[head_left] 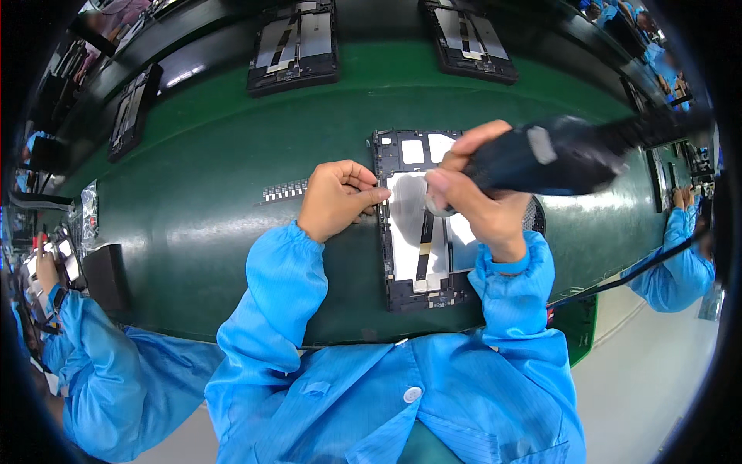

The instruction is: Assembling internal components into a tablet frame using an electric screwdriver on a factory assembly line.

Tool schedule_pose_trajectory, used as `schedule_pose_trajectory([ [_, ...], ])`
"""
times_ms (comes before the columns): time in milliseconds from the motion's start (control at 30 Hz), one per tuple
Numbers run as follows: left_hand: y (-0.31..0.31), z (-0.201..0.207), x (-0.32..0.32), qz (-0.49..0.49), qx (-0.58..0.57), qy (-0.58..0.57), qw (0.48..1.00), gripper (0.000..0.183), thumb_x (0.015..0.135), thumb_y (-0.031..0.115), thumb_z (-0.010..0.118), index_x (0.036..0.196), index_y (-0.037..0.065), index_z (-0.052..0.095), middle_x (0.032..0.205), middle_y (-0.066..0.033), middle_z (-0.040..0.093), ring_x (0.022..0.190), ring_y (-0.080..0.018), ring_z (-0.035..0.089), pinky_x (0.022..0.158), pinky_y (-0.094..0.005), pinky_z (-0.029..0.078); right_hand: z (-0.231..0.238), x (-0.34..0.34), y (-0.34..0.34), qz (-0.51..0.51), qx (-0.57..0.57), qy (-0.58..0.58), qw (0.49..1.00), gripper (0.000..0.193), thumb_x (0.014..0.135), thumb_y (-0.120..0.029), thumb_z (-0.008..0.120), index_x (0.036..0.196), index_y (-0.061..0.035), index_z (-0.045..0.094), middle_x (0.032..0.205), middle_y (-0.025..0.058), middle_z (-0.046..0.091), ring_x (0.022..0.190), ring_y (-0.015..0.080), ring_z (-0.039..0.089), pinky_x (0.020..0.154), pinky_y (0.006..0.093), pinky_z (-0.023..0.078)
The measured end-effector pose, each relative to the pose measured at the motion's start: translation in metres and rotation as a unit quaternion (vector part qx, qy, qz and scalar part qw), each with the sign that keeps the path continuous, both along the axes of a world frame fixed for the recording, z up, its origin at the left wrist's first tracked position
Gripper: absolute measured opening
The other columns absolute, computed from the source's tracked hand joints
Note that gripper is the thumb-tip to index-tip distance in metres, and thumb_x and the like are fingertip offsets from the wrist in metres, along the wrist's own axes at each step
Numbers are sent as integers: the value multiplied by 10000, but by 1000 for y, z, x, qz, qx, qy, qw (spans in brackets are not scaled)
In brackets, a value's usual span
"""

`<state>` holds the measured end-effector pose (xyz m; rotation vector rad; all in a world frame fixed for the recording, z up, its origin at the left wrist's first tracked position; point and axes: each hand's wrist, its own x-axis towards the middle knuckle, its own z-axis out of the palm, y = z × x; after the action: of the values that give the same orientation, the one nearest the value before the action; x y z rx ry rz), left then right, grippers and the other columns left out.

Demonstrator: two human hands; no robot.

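An opened tablet point(396, 290) lies on the green bench in front of me, with a black frame, pale inner plates and a dark ribbon cable. At its left edge is my left hand point(338, 199), fingers curled and thumb on the rim; the fingertips are partly hidden. My right hand point(487, 205) is closed round the front end of a black corded hand tool point(560, 155) above the tablet. The tool is blurred and lies nearly level, its thick tail running off to the right. I cannot make out its tip.
A strip of small metallic pieces point(284, 191) lies left of my left hand. Behind it, more opened tablets point(297, 46) rest on a dark raised surface. A dark mesh object point(535, 216) is partly hidden by my right wrist. Co-workers in blue sleeves point(116, 379) sit on both sides.
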<state>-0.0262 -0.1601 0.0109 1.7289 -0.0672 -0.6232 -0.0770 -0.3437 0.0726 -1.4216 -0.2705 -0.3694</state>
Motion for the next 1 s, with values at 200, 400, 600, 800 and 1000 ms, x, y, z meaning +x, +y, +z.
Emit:
schedule_pose_trajectory([
  [200, 4, -3, 3, -4, -41, 38, 998, 188, 737, 85, 743, 834, 3, 605, 726, -54, 633, 599, -104, 618, 456, -213, 468, -8, 8, 9, 6, -26, 40, 999, 319, 746, 90, 665, 962, -16, 456, 661, 82, 580, 569, 119, 585, 520, 231, 483],
  [400, 2, -2, 0, 12, -29, 33, 999, 194, 730, 76, 744, 846, -11, 616, 727, -64, 635, 598, -105, 614, 447, -218, 461, -6, 6, 11, 14, 9, 5, 1000, 296, 732, 35, 714, 937, -4, 504, 665, 21, 567, 605, 55, 544, 541, 194, 427],
  [600, 4, -6, 2, 1, -33, 26, 999, 174, 739, 48, 724, 846, -30, 612, 732, -76, 635, 609, -116, 626, 446, -220, 462, 3, 17, 36, 48, 5, 3, 999, 308, 756, 82, 654, 962, -8, 442, 656, 95, 583, 554, 138, 584, 532, 260, 497],
  [800, 4, -5, 3, -3, -27, 15, 1000, 154, 750, 35, 706, 850, -34, 610, 738, -81, 637, 609, -122, 629, 444, -227, 473, -8, 27, 42, 63, 27, 6, 998, 310, 752, 71, 676, 953, -7, 454, 644, 98, 591, 541, 141, 589, 514, 257, 494],
  [1000, 4, -4, 3, -4, -22, 15, 1000, 154, 750, 31, 703, 856, -35, 613, 748, -86, 640, 609, -123, 631, 447, -226, 479, -9, 27, 42, 63, 33, 5, 997, 307, 752, 78, 673, 947, -5, 452, 644, 98, 591, 537, 146, 587, 504, 263, 494],
])
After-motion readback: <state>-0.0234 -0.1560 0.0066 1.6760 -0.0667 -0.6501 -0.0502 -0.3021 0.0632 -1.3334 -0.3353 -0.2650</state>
